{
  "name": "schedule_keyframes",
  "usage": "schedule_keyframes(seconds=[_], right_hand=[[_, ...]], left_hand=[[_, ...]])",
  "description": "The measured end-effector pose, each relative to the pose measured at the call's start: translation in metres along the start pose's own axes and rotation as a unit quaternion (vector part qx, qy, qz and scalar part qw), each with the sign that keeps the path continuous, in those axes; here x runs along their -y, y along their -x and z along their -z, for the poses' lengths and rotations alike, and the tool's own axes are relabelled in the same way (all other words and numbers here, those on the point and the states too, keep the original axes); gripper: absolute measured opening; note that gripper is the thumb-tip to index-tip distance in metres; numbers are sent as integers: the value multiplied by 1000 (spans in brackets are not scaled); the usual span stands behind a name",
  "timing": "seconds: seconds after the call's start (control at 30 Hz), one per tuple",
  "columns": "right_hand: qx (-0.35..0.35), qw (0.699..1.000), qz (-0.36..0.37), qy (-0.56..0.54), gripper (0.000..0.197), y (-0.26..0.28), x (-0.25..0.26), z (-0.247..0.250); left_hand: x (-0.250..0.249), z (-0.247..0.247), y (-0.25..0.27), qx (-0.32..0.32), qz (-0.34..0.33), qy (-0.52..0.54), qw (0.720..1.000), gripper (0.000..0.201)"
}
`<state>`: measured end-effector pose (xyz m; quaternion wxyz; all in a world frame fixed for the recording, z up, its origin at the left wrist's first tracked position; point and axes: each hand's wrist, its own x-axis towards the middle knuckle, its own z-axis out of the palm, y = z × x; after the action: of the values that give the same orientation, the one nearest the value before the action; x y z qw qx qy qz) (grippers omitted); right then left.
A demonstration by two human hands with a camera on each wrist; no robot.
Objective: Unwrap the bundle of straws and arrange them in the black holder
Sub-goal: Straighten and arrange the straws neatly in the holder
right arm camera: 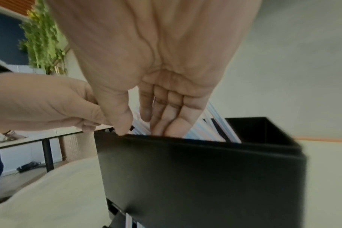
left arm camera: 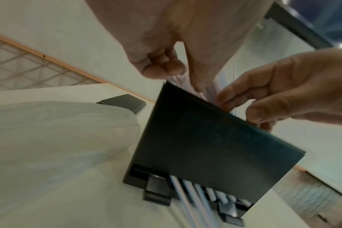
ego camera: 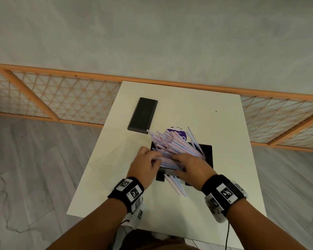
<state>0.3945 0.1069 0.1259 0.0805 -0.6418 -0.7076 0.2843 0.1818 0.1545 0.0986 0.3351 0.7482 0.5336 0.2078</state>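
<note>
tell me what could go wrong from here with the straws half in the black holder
1. The straws fan out crookedly above the black holder; pressing with the right hand could bend some.
2. Several already poke out of the slot at the bottom onto the table; more may slide out.
3. The left hand has a loose-looking grip on one side only, so the bundle may splay.

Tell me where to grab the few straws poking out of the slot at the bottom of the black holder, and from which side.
Pinch the loose straws by their free ends lying on the table, coming from the near side at table level. They stick out of the black holder toward the person, flat and fanned; the far ends are hidden in the slot. Both the left hand and the right hand are at the top stack.
</note>
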Motion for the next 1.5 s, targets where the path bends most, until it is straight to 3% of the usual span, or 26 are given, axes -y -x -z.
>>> schedule_keyframes(seconds=[0.07, 0.13, 0.23, 0.3, 0.37, 0.5, 0.6, 0.63, 0.7, 0.73, 0.9, 1.1, 1.2, 1.3, 1.4, 1.5], right_hand=[[-34, 999, -9, -2, 43, 17, -5, 4], [-75, 997, -11, 14, 33, 34, -18, 7], [-103, 994, -23, 40, 21, 51, -41, 8], [-111, 992, -36, 43, 17, 57, -57, 5], [-123, 991, -41, 40, 13, 60, -69, -2], [-134, 990, -34, 23, 11, 61, -81, -17], [-144, 989, -20, 6, 10, 59, -85, -21], [-142, 990, -17, 5, 9, 58, -86, -22], [-131, 991, -7, 13, 7, 58, -87, -23], [-125, 992, -3, 14, 6, 59, -87, -22], [-106, 994, 6, 12, 7, 57, -90, -20], [-113, 994, 5, 11, 7, 58, -88, -21], [-115, 993, -3, 14, 7, 58, -86, -23], [-116, 993, -16, 16, 7, 57, -83, -24], [-127, 992, -19, 17, 7, 58, -82, -25], [-139, 990, -13, 15, 7, 58, -81, -27]], left_hand=[[-10, 7, 12, -45, -2, 32, 998, 5], [-14, 6, 27, -56, 30, 73, 995, 24], [-10, -14, 45, 53, 141, 96, 984, 44], [3, -41, 50, 130, 214, 104, 963, 40], [12, -69, 49, 152, 293, 134, 934, 30], [25, -133, 35, 129, 413, 222, 874, 80], [41, -179, 25, 130, 423, 247, 862, 93], [29, -176, 22, 132, 423, 253, 860, 85], [9, -168, 17, 132, 421, 256, 860, 51], [7, -169, 13, 131, 419, 258, 861, 46], [6, -172, 1, 94, 419, 204, 880, 47], [10, -176, 7, 109, 395, 168, 897, 29], [14, -174, 14, 159, 381, 133, 901, 32], [16, -174, 27, 203, 408, 139, 879, 35], [7, -172, 45, 248, 381, 109, 884, 36], [-10, -164, 64, 339, 314, 31, 886, 38]])
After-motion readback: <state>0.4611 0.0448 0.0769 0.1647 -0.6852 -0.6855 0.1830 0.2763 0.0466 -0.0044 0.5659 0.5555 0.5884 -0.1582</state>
